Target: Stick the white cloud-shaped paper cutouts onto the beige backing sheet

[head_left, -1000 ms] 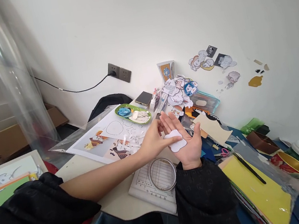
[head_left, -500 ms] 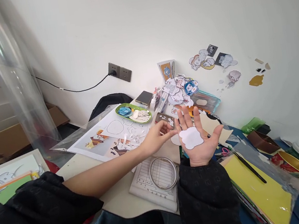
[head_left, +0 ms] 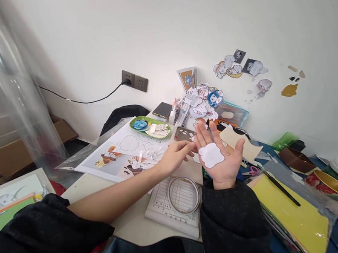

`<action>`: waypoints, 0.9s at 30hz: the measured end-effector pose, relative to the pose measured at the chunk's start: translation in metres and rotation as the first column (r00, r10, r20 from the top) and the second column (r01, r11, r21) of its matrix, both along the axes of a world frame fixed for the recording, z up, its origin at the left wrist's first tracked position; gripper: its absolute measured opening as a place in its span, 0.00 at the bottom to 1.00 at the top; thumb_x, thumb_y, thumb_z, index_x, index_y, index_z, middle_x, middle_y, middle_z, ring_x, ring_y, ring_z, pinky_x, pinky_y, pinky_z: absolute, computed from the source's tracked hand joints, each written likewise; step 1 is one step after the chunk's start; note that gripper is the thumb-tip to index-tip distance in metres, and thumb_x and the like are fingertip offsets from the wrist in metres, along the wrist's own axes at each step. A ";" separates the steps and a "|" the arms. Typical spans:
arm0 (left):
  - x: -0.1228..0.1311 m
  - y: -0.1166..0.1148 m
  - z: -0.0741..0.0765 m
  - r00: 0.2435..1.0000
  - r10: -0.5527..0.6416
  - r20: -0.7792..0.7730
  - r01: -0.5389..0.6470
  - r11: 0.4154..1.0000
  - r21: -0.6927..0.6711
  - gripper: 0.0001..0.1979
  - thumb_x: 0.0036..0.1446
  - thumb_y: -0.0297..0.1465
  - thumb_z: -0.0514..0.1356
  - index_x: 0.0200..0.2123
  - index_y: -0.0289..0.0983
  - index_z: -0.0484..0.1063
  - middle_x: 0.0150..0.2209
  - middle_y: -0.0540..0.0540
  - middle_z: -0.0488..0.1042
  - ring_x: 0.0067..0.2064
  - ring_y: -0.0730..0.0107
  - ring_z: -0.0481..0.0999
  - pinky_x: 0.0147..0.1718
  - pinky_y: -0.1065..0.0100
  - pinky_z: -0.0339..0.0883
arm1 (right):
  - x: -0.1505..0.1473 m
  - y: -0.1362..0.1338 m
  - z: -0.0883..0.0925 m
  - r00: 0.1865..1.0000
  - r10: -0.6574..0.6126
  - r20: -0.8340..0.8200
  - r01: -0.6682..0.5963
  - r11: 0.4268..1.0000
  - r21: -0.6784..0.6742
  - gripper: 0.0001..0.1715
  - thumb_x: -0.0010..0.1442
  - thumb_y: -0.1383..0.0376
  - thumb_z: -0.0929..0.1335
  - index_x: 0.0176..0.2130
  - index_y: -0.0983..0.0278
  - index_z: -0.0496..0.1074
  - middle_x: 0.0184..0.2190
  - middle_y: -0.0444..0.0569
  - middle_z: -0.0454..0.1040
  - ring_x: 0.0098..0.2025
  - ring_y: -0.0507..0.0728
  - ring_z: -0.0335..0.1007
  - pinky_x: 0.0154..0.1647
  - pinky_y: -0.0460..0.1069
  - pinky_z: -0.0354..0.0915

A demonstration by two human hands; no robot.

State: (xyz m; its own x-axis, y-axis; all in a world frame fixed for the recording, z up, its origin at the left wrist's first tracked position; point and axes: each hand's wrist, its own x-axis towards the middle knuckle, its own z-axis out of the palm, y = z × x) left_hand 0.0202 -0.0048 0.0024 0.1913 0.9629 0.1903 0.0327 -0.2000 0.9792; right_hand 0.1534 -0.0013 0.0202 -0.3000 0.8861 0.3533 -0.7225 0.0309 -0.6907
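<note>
My right hand (head_left: 222,161) is palm up with its fingers stretched out and its thumb apart. A white paper cutout (head_left: 212,155) with a wavy edge and dark outline lies flat on that palm. My left hand (head_left: 178,155) reaches in from the left, its fingers bent and thumb drawn in toward them, beside the right hand's fingers. What its fingertips hold, if anything, I cannot make out. Below the hands, a silvery roll of tape (head_left: 186,211) lies on a printed form (head_left: 157,208). Behind them is a brown card (head_left: 185,134) with small white pieces.
A green tray (head_left: 167,134) holds blue and white paper pieces. Printed drawings (head_left: 90,167) lie on the left. Character cutouts (head_left: 199,110) stand near the wall. On the right are a black pen-like tool (head_left: 283,191), yellow paper (head_left: 304,220) and pink scissors (head_left: 254,170).
My right hand has shifted slightly left with the cutout on its palm. The left fingers have drawn closer together and now sit nearer the right hand's fingers.
</note>
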 end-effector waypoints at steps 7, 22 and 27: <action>-0.002 0.002 -0.002 1.000 0.009 -0.009 -0.010 0.990 -0.138 0.18 0.53 0.43 0.55 0.32 0.34 0.74 0.32 0.43 0.77 0.35 0.65 0.74 0.20 0.73 0.58 | -0.002 0.002 -0.004 0.979 0.062 0.194 -0.082 0.992 0.098 0.40 0.55 0.39 0.54 0.53 0.59 0.68 0.59 0.51 0.62 0.65 0.62 0.44 0.63 0.62 0.44; 0.001 0.005 -0.008 1.000 -0.023 0.007 0.024 0.985 -0.170 0.12 0.51 0.39 0.59 0.27 0.35 0.67 0.28 0.47 0.73 0.25 0.76 0.67 0.20 0.74 0.58 | -0.006 0.006 -0.012 0.917 -0.075 0.392 -0.030 0.966 0.255 0.39 0.59 0.42 0.51 0.55 0.61 0.65 0.61 0.49 0.59 0.66 0.59 0.43 0.65 0.58 0.39; 0.002 0.001 -0.006 1.000 0.010 -0.024 -0.013 0.995 -0.102 0.09 0.52 0.35 0.58 0.26 0.36 0.64 0.26 0.49 0.71 0.24 0.76 0.65 0.23 0.72 0.59 | -0.009 0.009 -0.015 0.878 -0.215 0.428 0.094 0.954 0.286 0.37 0.58 0.41 0.54 0.53 0.59 0.68 0.61 0.46 0.59 0.66 0.59 0.41 0.66 0.56 0.36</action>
State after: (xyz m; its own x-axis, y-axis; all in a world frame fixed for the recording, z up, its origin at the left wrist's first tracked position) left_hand 0.0226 -0.0039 -0.0037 0.1831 0.9793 0.0860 0.0573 -0.0980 0.9935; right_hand 0.1445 0.0072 0.0055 -0.3461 0.8347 0.4284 -0.3073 0.3306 -0.8923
